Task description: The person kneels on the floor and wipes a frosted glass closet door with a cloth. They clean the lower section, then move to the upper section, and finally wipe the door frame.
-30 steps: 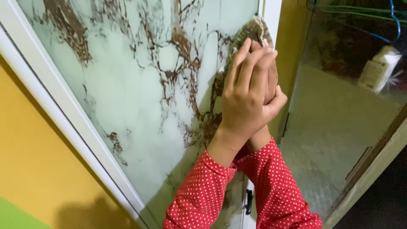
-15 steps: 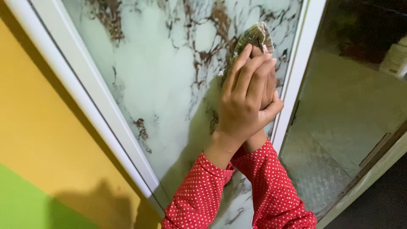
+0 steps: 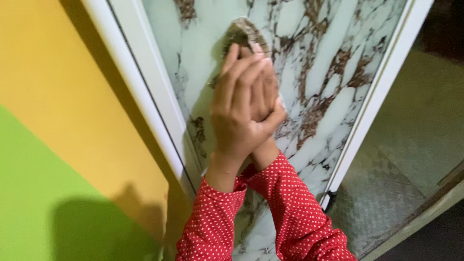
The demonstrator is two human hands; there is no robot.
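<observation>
A grey-brown folded cloth is pressed flat against a marble-patterned door panel, white with brown veins. My right hand lies under my left hand, and both press the cloth against the panel near its left edge. The fingers point up and are held together. Only the cloth's upper edge shows above my fingertips. Both arms wear red sleeves with white dots.
A white door frame runs along the panel's left side, with a yellow and green wall beyond it. A second white frame edge borders the panel on the right, beside a textured grey floor.
My stacked hands and the cloth have slid leftwards across the panel, from its right edge to near its left edge. The view has shifted so more yellow and green wall shows.
</observation>
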